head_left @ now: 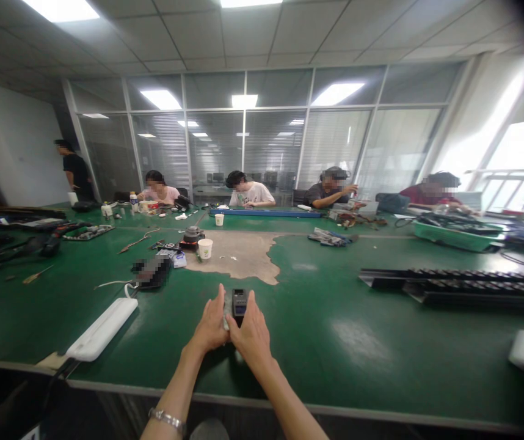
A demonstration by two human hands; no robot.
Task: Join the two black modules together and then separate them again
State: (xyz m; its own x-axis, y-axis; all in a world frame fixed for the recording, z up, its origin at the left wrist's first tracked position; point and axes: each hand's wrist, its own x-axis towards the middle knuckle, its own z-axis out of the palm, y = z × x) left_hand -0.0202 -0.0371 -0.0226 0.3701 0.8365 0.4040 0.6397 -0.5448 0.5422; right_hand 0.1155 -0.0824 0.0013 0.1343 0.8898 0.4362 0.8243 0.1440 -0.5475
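The green table [308,360] stretches wide, dark metal channels [473,299] lying toward its right edge. A white power strip [101,330] slants near the front edge, left of centre. Between them, a little in from that edge, the left hand [211,321] and right hand [251,336] come close together, fingers extended, flanking a small black device [240,302]; I cannot tell whether either grips it.

Bright ceiling lights [63,8] shine above a long green table [308,354] and glass partition [216,137].
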